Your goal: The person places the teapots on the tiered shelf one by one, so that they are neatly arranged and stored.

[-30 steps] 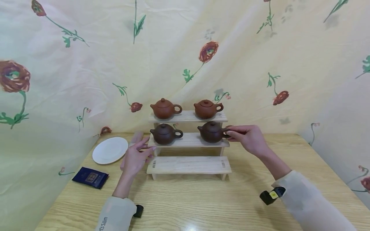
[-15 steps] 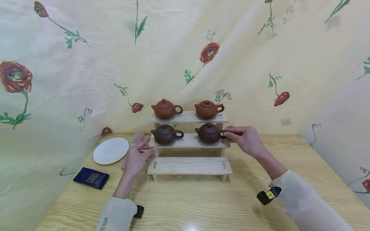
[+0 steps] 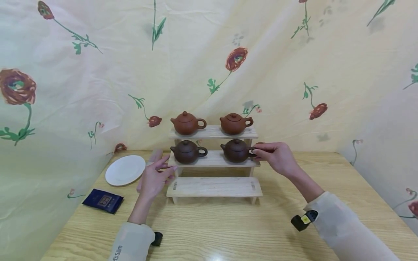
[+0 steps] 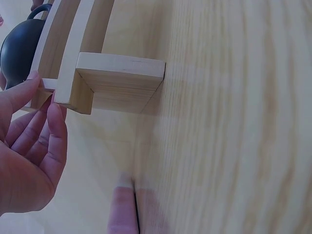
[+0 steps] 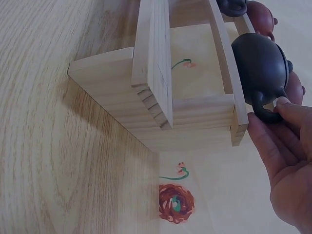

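A dark brown teapot [image 3: 236, 150] sits at the right of the middle board of a three-step wooden display stand [image 3: 213, 187]. My right hand [image 3: 275, 157] pinches its handle between thumb and fingers, which shows closely in the right wrist view on the dark teapot [image 5: 261, 68]. At the stand's left side, my left hand [image 3: 157, 178] grips the end of the middle board, thumb at its edge and fingers curled below. Another dark brown teapot [image 3: 185, 152] stands just right of that hand. Two reddish-brown teapots, left [image 3: 185, 123] and right [image 3: 233, 124], occupy the top board.
On the table's left lie a white plate [image 3: 125, 170] and a dark blue packet [image 3: 103, 200]. A pinkish strip-like object [image 3: 155, 156] lies partly behind my left hand. Floral cloth [image 3: 209, 72] hangs behind the wooden table [image 3: 209, 228].
The right-hand dark teapot has shifted left on the middle board, my right hand moving with its handle. Over the last half second both hands stay almost still.
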Available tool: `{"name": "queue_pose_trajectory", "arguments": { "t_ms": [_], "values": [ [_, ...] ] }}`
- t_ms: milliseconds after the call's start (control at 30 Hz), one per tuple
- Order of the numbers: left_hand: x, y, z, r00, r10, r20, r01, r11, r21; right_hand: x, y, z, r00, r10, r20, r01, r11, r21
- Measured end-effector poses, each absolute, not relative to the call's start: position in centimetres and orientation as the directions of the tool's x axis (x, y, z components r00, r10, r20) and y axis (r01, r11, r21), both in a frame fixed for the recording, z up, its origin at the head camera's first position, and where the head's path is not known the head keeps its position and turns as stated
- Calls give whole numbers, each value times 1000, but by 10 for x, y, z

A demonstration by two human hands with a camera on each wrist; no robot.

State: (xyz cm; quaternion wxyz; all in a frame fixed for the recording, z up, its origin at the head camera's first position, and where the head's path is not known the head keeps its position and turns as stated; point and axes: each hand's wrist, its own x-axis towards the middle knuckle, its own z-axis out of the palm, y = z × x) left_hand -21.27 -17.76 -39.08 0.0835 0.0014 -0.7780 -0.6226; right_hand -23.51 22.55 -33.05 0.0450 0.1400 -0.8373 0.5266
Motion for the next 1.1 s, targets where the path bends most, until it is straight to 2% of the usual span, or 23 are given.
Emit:
{"name": "queue_pose_trajectory", "arguments": {
  "t_ms": [500, 800, 933, 1100],
  "values": [
    [-216, -178, -392, -985, -112, 132, 103, 231, 967, -239, 230, -329, -951, -176, 255, -310, 583, -751],
    [-217, -179, -393, -986, -115, 117, 87, 239, 967, -235, 234, -327, -952, -184, 245, -307, 569, -763],
    [-216, -183, -390, -983, -112, 146, 106, 305, 946, -230, 242, -326, -947, -143, 288, -316, 569, -759],
    [-213, -190, -382, -971, -101, 218, 151, 451, 880, -220, 257, -324, -914, -52, 402, -339, 639, -690]
  ]
}}
